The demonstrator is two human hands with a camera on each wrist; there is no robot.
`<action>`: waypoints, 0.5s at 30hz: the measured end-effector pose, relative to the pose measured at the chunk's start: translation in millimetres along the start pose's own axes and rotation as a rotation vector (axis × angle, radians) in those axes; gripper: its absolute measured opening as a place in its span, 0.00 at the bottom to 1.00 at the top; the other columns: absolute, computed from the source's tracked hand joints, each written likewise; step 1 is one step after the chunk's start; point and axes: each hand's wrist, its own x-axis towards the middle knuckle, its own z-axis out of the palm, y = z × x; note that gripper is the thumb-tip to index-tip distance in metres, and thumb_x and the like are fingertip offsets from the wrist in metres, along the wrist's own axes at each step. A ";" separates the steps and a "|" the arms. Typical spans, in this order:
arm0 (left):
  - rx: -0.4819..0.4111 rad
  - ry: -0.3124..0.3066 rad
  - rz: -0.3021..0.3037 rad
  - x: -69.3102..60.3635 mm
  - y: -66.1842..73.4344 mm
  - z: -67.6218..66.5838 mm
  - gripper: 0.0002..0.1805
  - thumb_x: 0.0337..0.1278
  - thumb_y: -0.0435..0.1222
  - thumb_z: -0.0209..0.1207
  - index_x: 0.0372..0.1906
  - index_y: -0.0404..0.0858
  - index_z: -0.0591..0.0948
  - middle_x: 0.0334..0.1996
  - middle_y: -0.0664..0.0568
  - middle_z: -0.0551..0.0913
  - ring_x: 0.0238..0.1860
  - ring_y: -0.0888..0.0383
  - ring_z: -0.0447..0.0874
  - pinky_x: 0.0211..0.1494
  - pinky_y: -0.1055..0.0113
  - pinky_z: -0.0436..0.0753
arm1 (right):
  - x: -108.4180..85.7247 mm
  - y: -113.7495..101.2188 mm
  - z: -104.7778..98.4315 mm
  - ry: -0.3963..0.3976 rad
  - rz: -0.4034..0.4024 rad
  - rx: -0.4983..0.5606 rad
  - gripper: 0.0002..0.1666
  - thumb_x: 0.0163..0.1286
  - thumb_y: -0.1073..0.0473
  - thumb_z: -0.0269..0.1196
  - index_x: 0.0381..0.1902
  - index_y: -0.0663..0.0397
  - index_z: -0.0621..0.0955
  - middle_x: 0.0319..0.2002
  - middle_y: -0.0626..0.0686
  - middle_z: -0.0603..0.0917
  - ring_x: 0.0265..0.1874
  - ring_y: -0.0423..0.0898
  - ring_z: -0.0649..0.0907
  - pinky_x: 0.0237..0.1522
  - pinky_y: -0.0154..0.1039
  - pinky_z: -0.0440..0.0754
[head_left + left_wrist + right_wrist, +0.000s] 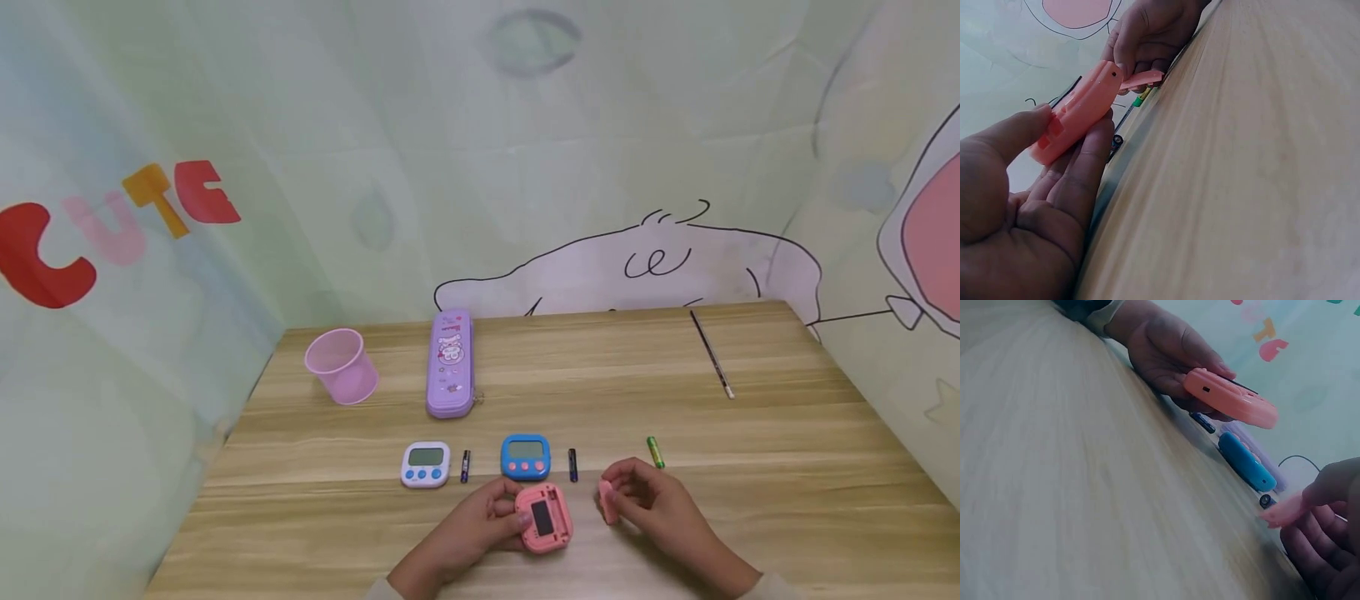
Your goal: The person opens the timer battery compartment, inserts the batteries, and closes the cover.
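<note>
My left hand [480,523] grips a pink digital timer [557,540] by its left side, thumb on the back. The timer's back faces up, with its battery slot [557,510] uncovered and a dark rectangle beside it. In the left wrist view the timer [1085,112] is held tilted above the table. To the right, my right hand [663,504] pinches a small pink battery cover [608,503] between thumb and fingers, apart from the timer. Just beyond that hand lies a green battery [656,452]. A blue timer [525,457] lies behind the pink one.
A white timer [425,464] lies on the left, with dark batteries [465,467] beside it and beside the blue timer. Farther back are a pink cup [351,379], a purple pencil case [450,367] and a pencil [711,353]. A printed curtain [360,150] hangs behind the wooden table [300,517].
</note>
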 end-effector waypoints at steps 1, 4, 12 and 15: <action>-0.001 -0.001 0.001 0.0 -0.1 -0.1 0.20 0.66 0.33 0.59 0.56 0.27 0.69 0.48 0.35 0.83 0.47 0.46 0.85 0.49 0.58 0.85 | 0.2 0.1 0.6 0.007 0.002 -0.015 0.12 0.63 0.57 0.69 0.44 0.51 0.80 0.35 0.50 0.83 0.34 0.44 0.84 0.38 0.34 0.85; -0.004 -0.002 0.006 0.1 -0.7 -0.4 0.20 0.65 0.32 0.59 0.56 0.27 0.69 0.48 0.35 0.83 0.47 0.46 0.85 0.49 0.58 0.85 | 0.7 0.3 1.8 0.020 0.007 -0.061 0.13 0.63 0.54 0.69 0.42 0.50 0.80 0.33 0.48 0.82 0.32 0.43 0.83 0.36 0.34 0.85; 0.003 -0.005 0.014 0.6 -2.2 -0.8 0.20 0.66 0.33 0.59 0.56 0.27 0.69 0.48 0.35 0.83 0.47 0.46 0.85 0.49 0.58 0.85 | 1.9 -0.4 0.7 0.021 -0.012 -0.206 0.10 0.61 0.55 0.70 0.39 0.47 0.80 0.28 0.43 0.80 0.25 0.40 0.78 0.26 0.32 0.81; 0.010 -0.004 0.013 0.4 -2.7 -1.1 0.20 0.66 0.33 0.59 0.56 0.28 0.69 0.48 0.36 0.83 0.47 0.46 0.85 0.49 0.59 0.85 | 2.1 -1.0 0.6 0.021 -0.008 -0.242 0.09 0.61 0.56 0.70 0.37 0.47 0.80 0.26 0.43 0.79 0.24 0.39 0.77 0.24 0.31 0.79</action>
